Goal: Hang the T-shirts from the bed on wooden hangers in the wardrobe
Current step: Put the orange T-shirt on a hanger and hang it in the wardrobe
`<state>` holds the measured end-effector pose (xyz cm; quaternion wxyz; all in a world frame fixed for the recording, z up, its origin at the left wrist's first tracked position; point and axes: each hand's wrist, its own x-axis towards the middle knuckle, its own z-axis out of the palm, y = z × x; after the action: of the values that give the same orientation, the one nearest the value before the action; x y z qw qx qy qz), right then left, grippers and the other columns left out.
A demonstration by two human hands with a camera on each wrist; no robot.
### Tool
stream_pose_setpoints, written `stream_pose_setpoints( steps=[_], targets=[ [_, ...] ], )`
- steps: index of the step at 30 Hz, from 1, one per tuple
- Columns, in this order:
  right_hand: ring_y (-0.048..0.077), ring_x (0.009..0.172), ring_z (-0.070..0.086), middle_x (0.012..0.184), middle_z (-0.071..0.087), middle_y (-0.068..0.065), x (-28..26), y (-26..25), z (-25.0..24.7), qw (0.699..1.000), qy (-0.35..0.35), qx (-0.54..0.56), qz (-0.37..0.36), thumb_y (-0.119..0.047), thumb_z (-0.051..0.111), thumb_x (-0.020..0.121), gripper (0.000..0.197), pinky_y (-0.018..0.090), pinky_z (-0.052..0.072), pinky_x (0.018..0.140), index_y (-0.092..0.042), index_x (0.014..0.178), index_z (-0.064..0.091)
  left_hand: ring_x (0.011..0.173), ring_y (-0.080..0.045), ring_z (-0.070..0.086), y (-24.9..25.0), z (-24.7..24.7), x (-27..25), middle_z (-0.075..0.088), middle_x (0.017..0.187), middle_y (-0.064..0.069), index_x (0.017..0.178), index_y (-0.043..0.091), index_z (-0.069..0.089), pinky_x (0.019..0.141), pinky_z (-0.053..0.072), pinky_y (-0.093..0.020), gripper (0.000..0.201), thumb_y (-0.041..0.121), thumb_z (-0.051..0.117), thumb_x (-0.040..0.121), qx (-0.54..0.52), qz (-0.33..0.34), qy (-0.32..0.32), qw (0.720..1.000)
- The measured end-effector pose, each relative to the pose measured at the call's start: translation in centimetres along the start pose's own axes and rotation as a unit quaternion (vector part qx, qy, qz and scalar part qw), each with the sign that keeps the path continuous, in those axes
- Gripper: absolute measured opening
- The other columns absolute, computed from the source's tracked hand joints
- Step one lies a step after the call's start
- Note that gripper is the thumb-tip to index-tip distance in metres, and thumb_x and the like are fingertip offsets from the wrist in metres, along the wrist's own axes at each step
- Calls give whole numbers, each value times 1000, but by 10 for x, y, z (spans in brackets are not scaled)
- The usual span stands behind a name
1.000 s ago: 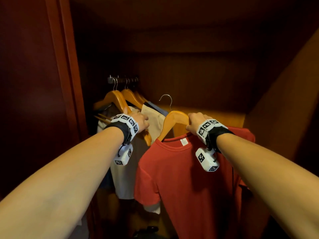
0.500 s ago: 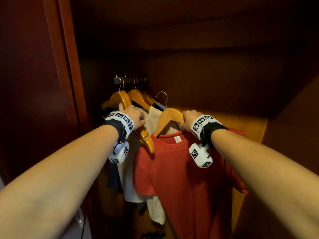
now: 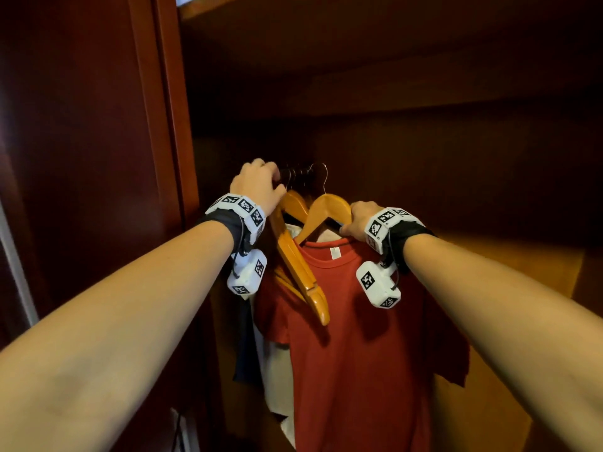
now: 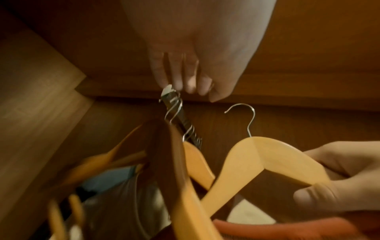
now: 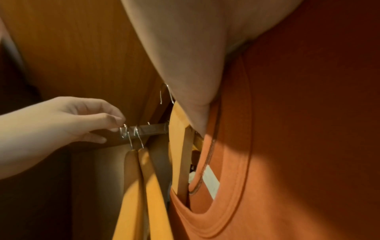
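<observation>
Inside the wardrobe the red T-shirt hangs from a wooden hanger gripped at its shoulder by the right hand, while the left hand pinches the end of the rail, the hanger's hook free beside it.

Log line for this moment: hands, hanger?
left hand: holds rail end | right hand: grips hanger carrying red T-shirt | hook: not yet on rail

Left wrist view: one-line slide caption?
Left hand holds the rail beside the hooks; right hand grips the wooden hanger bearing the red T-shirt, its hook not yet hung.
</observation>
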<state>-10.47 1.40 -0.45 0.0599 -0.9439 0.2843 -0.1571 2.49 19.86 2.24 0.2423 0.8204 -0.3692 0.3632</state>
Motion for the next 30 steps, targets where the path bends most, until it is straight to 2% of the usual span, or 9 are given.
stream_pose_setpoints(
  steps=[4, 7, 9, 11, 13, 15, 18, 25, 30],
  targets=[
    [28, 84, 66, 98, 67, 8, 9, -12, -9, 1000, 14, 7, -13, -40, 69, 87, 35, 34, 51, 69, -13, 109, 63, 128, -33, 41, -4, -4, 15, 44, 140, -10, 138, 17, 46, 100, 40, -49, 59, 37, 67, 87, 28, -62, -27, 997],
    [26, 86, 66, 102, 68, 8, 14, -23, -15, 1000, 22, 2, -17, -41, 69, 89, 39, 34, 51, 70, -11, 112, 62, 128, -36, 44, -12, 1, 23, 43, 142, -13, 145, 16, 39, 102, 42, -49, 71, 39, 69, 86, 15, -89, -87, 992],
    [25, 85, 64, 104, 67, 9, 18, -31, -18, 1000, 24, 0, -21, -42, 68, 90, 40, 33, 48, 68, -10, 114, 61, 122, -35, 51, -18, 4, 27, 50, 136, -13, 143, 17, 42, 99, 45, -48, 68, 41, 69, 85, 5, -95, -109, 989],
    [25, 85, 65, 103, 68, 9, 22, -37, -20, 999, 26, 4, -23, -42, 68, 90, 41, 34, 51, 71, -9, 114, 62, 117, -34, 55, -21, 5, 29, 54, 131, -12, 141, 18, 44, 97, 46, -47, 65, 42, 69, 85, -5, -96, -110, 989],
    [26, 87, 68, 101, 70, 8, 27, -41, -19, 999, 20, 13, -22, -43, 68, 90, 41, 38, 57, 80, -10, 112, 63, 119, -34, 54, -22, 5, 31, 51, 135, -12, 143, 19, 42, 98, 46, -47, 66, 41, 69, 86, -16, -94, -105, 990],
    [27, 85, 69, 97, 70, 8, 30, -44, -15, 1000, 16, 13, -21, -47, 67, 89, 40, 42, 57, 85, -12, 108, 64, 124, -34, 51, -21, 5, 33, 45, 141, -12, 146, 18, 39, 101, 44, -46, 69, 40, 68, 87, -20, -93, -107, 990],
    [28, 86, 68, 96, 70, 8, 35, -50, -9, 1000, 6, -5, -19, -51, 63, 91, 43, 44, 57, 85, -11, 108, 62, 120, -31, 54, -21, 9, 37, 51, 136, -11, 143, 17, 43, 95, 44, -42, 64, 39, 68, 88, -20, -94, -125, 987],
    [28, 89, 67, 100, 69, 8, 50, -64, 10, 999, -21, -23, -19, -55, 58, 92, 45, 42, 56, 85, -15, 111, 58, 111, -33, 58, -25, 12, 42, 57, 124, -11, 132, 16, 48, 79, 41, -37, 49, 36, 66, 91, 32, -59, -114, 991],
    [28, 87, 66, 101, 67, 8, 64, -77, 20, 999, -33, -24, -13, -58, 57, 92, 48, 42, 56, 82, -14, 112, 55, 103, -34, 61, -30, 21, 42, 60, 115, -9, 122, 17, 49, 77, 46, -42, 37, 29, 65, 91, 25, -47, -72, 996]
  ],
)
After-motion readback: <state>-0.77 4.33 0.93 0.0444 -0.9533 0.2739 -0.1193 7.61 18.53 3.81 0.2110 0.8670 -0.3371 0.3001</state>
